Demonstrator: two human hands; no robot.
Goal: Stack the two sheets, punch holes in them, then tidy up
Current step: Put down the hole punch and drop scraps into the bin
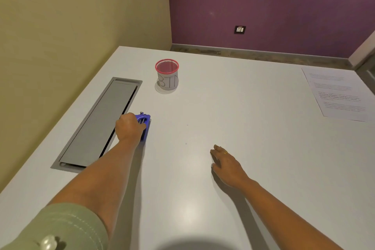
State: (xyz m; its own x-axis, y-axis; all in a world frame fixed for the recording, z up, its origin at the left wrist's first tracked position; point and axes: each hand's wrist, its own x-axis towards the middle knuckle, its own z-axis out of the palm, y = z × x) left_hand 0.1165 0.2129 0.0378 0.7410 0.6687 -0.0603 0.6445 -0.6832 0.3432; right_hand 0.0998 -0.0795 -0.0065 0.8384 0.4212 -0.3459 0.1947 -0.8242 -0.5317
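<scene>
A blue hole punch (145,123) sits on the white table (233,97) beside the grey cable hatch. My left hand (129,128) is closed over its near end, hiding most of it. My right hand (226,163) lies flat on the table at centre right, fingers together and slightly spread, holding nothing. Printed sheets (338,93) lie at the far right edge of the table; I cannot tell whether it is one sheet or two stacked. Two tiny white paper dots (185,143) lie on the table between my hands.
A red-rimmed mesh cup labelled BIN (167,75) stands at the back, beyond the punch. A long grey cable hatch (101,124) is set into the table on the left. Yellow and purple walls close the far side.
</scene>
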